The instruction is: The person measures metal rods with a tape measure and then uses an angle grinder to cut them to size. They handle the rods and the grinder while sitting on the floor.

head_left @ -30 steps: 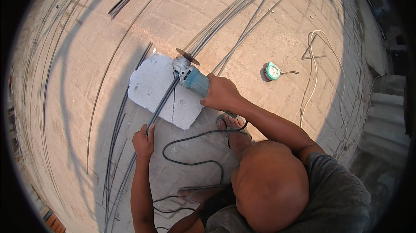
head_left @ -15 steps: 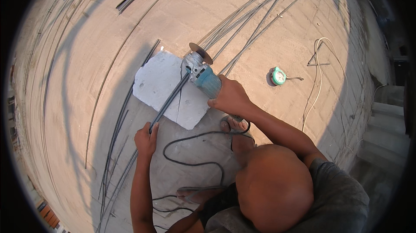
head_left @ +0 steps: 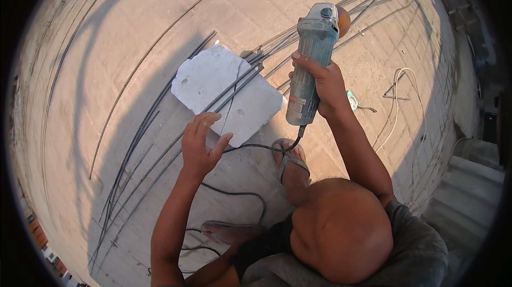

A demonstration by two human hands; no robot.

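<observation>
My right hand [head_left: 332,85] grips the teal body of an angle grinder [head_left: 311,71], raised to the right of the slab. Its disc [head_left: 344,21] faces away to the right, and I cannot tell if it spins. My left hand [head_left: 201,142] is open, thumb and fingers apart, over the near left edge of a cracked white concrete slab [head_left: 205,79]. Thin steel bars [head_left: 233,94] rest across the slab, their ends by its far right side, and run down left past the left hand. Whether the fingers touch them I cannot tell.
A black cord [head_left: 242,193] trails from the grinder past my sandalled foot [head_left: 292,159]. More bars [head_left: 140,132] lie left of the slab and others [head_left: 368,1] at the far right. A green tape measure [head_left: 352,100] sits partly behind my right wrist. Concrete steps [head_left: 469,180] are at right.
My right hand has lifted the grinder off the bars and turned it upright, up and to the right. The left hand has let go of the bars and opened.
</observation>
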